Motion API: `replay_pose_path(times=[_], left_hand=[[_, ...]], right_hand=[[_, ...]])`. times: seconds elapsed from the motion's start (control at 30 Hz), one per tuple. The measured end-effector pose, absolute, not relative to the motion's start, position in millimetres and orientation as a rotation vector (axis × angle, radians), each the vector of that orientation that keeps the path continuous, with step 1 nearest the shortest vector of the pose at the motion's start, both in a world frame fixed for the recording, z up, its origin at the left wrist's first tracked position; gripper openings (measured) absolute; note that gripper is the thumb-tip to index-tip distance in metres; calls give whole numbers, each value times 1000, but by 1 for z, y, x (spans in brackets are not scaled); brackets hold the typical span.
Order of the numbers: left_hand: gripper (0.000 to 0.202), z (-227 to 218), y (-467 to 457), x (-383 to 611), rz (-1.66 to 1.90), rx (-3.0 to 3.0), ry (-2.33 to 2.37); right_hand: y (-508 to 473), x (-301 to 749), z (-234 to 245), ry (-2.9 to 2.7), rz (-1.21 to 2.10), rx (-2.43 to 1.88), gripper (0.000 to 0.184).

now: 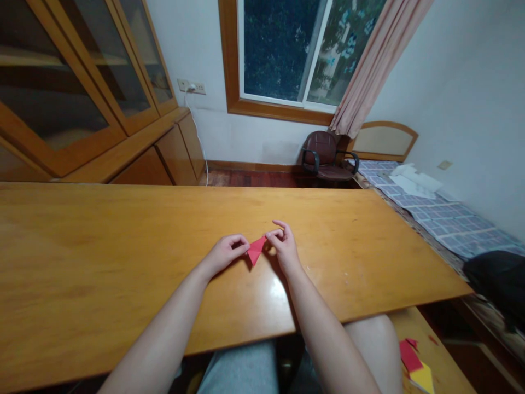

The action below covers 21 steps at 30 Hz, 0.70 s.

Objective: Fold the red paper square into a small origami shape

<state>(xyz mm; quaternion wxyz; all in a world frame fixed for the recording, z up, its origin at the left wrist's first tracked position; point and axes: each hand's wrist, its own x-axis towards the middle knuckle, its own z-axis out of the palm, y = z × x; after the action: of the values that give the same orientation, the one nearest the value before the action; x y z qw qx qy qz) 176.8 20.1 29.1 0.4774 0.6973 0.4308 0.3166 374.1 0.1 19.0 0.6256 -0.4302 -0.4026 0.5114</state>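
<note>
Bare forearms (170, 325) end in hands (225, 255) (287, 254) pinching a folded, creased red paper triangle (256, 250) by its corners.

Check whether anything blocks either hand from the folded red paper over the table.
Nothing visible does: the left hand and right hand pinch the folded red paper directly, at opposite corners.

Pale grey lower garment (241, 369), bare forearms (170, 309), bare fingers (237, 239), bare knee (374, 345)
</note>
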Motion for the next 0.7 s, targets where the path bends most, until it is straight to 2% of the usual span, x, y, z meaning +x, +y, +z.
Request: replay_pose_path(times=[0.27, 0.53, 0.7], left_hand=[[27, 24, 21, 176, 803, 1684, 1065], [27, 25, 22, 176, 861, 1631, 1102], [26, 23, 22, 177, 880, 1603, 1098]], right_hand=[[3, 375, 17, -868, 1119, -987, 42], [1, 370, 15, -1191, 1225, -1044, 29], [-2, 368, 18, -1338, 1233, -1040, 27]])
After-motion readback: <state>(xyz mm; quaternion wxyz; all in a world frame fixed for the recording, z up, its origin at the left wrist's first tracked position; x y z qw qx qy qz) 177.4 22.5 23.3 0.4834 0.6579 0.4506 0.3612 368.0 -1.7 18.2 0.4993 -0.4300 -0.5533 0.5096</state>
